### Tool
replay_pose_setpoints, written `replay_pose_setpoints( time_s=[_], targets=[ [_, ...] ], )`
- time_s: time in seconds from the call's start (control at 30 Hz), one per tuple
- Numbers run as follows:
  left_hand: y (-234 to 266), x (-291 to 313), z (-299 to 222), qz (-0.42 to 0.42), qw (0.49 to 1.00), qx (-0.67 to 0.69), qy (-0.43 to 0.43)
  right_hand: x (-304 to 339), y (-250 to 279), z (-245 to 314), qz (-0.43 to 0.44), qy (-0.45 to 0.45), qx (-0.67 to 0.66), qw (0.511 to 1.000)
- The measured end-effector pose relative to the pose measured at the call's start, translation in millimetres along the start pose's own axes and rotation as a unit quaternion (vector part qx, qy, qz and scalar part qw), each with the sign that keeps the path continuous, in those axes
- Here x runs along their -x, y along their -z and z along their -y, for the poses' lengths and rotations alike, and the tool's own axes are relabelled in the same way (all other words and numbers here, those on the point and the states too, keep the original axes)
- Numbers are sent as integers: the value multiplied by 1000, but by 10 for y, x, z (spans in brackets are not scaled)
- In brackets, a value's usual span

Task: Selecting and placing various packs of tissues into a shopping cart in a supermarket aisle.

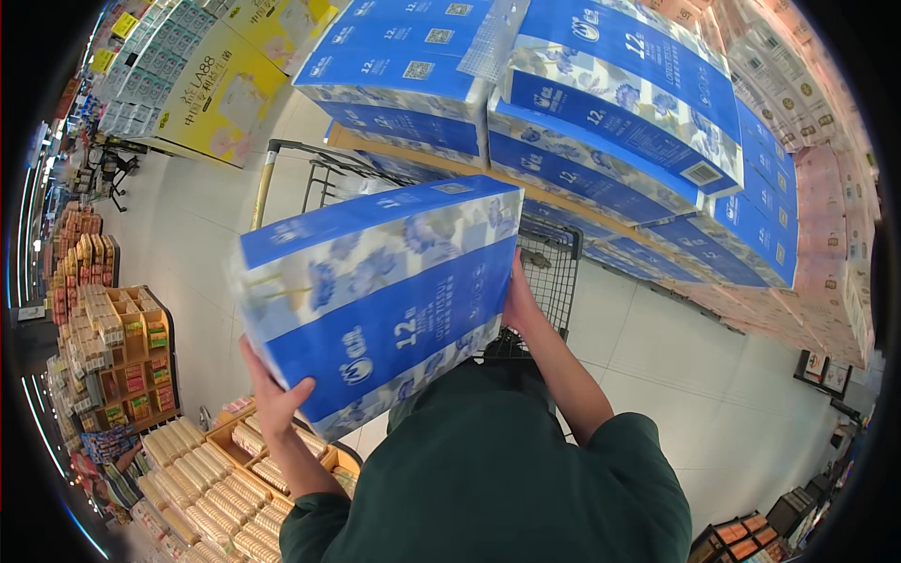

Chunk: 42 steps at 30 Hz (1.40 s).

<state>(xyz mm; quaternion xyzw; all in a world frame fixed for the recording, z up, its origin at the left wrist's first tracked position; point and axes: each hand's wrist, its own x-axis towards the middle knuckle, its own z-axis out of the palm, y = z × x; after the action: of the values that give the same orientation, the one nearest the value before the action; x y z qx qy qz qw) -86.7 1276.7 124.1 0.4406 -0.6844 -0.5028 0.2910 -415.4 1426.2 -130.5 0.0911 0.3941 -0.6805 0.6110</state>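
Observation:
Between my two hands is a large boxy pack [375,291], blue and white with printed flowers, tilted so its right end is higher. My left hand [279,392] grips its lower left corner, the thumb lying on the broad face. Against the right edge my right hand [519,298] is closed, its fingers mostly hidden behind the pack. Under and beyond the pack stands a dark wire shopping cart [556,286], largely covered by it. A slim band of its basket shows at the right, and the frame at the left.
Matching blue packs [610,113] are stacked on a wooden-edged display ahead. Pink cartons [826,235] rise at the right. A yellow display [211,108] stands at the far left. Wooden bins [225,441] of packaged goods are close by my left arm. Pale tiles cover the floor [676,375].

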Motion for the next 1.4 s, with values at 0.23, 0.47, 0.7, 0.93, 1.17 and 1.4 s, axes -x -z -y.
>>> replay_pose_setpoints(
  time_s=[0.23,0.47,0.7,0.93,1.17,1.4],
  targets=[
    [1324,-368,862,-126,989,80,22,577,-805,507,125,111,140,976],
    [1364,-2201,248,-144,955,146,-212,555,-2297,1513,155,371,323,857],
    [210,-4503,-1158,-33,941,250,-224,-57,-2968,3050,75,533,376,754],
    [-955,-5597,-1370,75,919,356,-149,-503,-2994,3853,-37,618,429,657],
    [-1599,-5941,-1423,123,938,276,-171,-777,-2491,4192,-140,519,516,667],
    [-1853,-6260,-1091,123,929,287,-200,-1113,-2339,4184,-141,604,509,596]
  ],
)
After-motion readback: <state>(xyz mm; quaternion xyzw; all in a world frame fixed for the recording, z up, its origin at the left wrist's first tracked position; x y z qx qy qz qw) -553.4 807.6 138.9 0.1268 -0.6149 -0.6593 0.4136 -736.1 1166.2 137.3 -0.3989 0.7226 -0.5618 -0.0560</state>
